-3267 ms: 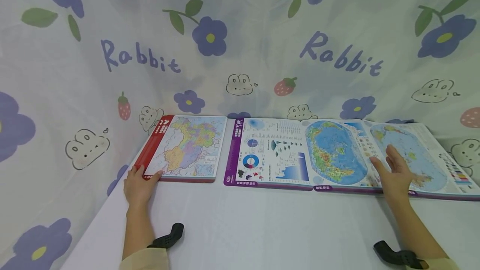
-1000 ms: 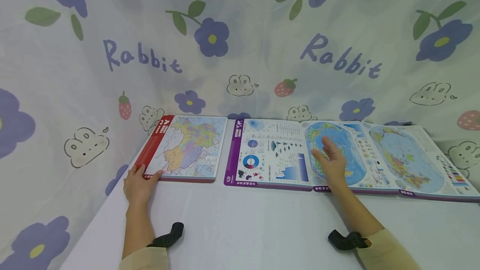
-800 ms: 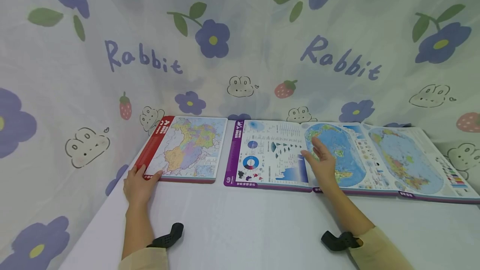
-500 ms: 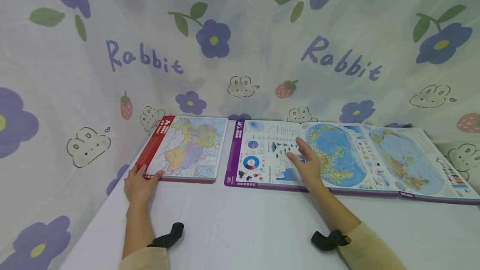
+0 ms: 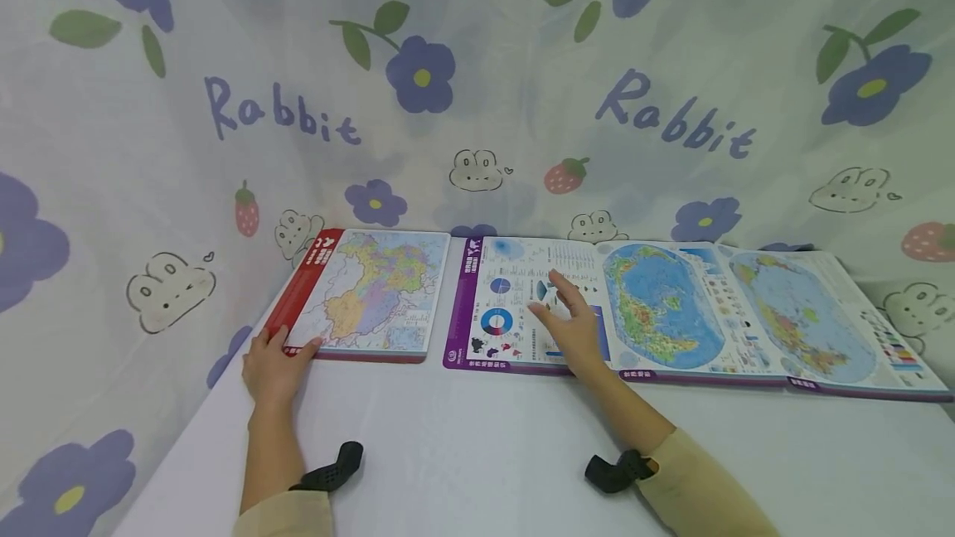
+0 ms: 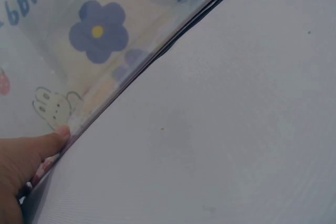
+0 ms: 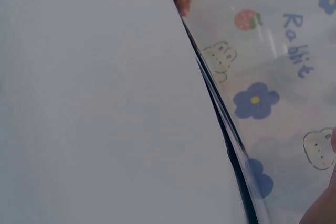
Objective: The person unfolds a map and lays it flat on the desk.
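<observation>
A map with a red left border [image 5: 384, 297] lies flat at the left of the table in the head view. My left hand [image 5: 274, 371] rests at its near left corner, thumb along the front edge and fingers on the red border. In the left wrist view that thumb [image 6: 50, 144] touches the edge; the other fingers are hidden. To the right lies an unfolded purple-edged world map [image 5: 664, 305] with several panels. Over its left panel of charts is my right hand [image 5: 574, 334], thumb and fingers extended apart, holding nothing. Contact with the panel is unclear.
Both maps lie on a white table [image 5: 477, 446], their far edges near a hanging curtain [image 5: 507, 89] printed with flowers, rabbits and strawberries. A narrow gap separates the two maps. A black device is on each wrist.
From the rightmost panel, my right hand has moved left across the purple-edged map to its left panel. My left hand stays at the corner of the red-bordered map.
</observation>
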The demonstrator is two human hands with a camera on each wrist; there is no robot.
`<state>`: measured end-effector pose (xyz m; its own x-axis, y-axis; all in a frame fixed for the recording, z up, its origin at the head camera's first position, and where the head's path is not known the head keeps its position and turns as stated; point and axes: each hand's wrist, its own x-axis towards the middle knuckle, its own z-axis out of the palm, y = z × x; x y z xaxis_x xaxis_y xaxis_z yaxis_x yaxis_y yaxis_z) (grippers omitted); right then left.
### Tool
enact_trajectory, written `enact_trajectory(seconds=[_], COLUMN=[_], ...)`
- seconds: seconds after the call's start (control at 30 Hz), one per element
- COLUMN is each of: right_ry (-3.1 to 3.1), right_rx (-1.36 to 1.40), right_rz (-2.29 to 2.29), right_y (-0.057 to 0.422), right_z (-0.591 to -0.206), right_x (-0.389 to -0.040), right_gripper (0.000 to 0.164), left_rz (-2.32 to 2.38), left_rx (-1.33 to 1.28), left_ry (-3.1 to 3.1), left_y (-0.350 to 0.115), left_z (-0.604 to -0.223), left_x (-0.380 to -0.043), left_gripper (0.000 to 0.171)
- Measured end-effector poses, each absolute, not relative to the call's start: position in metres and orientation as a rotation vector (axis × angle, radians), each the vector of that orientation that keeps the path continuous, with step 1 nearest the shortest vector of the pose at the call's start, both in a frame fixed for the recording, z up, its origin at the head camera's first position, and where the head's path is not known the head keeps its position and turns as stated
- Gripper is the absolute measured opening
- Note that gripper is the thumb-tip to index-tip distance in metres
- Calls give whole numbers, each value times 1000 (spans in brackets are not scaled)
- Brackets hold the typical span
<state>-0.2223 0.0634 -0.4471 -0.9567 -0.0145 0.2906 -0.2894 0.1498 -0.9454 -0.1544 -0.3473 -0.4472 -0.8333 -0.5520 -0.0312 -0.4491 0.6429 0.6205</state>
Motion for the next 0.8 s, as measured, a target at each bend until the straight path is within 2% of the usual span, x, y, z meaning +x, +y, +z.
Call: enact_trajectory(seconds=[0.8], right_ry=[-2285], right_rx=[380], right_rz=[1954], right_y=[-19], right_z=[-451], right_x=[-222], right_gripper=[67], left_rz=[-924], left_rx=[806], left_ry=[-2731], left_y=[-349], left_z=[-449], left_x=[-155], left_gripper=[85])
